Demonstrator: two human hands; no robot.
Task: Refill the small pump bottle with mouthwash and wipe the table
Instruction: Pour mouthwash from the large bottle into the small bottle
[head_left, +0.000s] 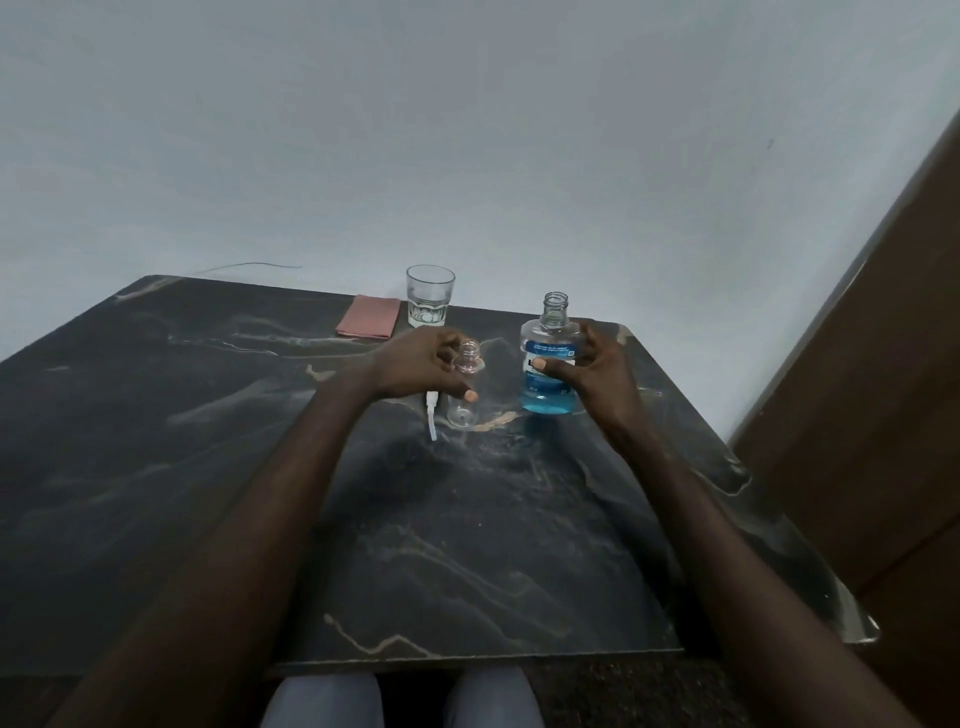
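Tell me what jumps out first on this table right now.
The uncapped mouthwash bottle, partly full of blue liquid, held by the right hand at the far right. Beside it the left hand grips the small clear pump bottle, open, with its white pump lying alongside.

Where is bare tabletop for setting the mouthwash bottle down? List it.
Free: the table's wide left side and near half. Crowded: the back edge, where cloth, glass, small bottle, pump and mouthwash bottle cluster.

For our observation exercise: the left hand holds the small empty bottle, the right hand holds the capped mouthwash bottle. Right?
Not quite. In the head view the mouthwash bottle has no cap; its neck is open. The left hand does hold the small empty bottle, the right hand the mouthwash.
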